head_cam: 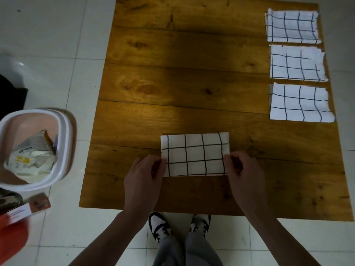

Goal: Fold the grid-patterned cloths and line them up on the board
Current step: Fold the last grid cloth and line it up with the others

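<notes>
A white cloth with a black grid (195, 153) lies folded into a rectangle near the front middle of the wooden board (172, 83). My left hand (144, 175) pinches its left edge and my right hand (244, 173) pinches its right edge. Three folded grid cloths sit in a column along the board's right side: the far one (292, 26), the middle one (297, 64) and the near one (300, 103).
The board lies on a white tiled floor (57, 35). A white bin (63, 146) holding packaging stands to the left of the board, with boxes (25, 210) below it. My shoes (159, 225) stand at the board's front edge.
</notes>
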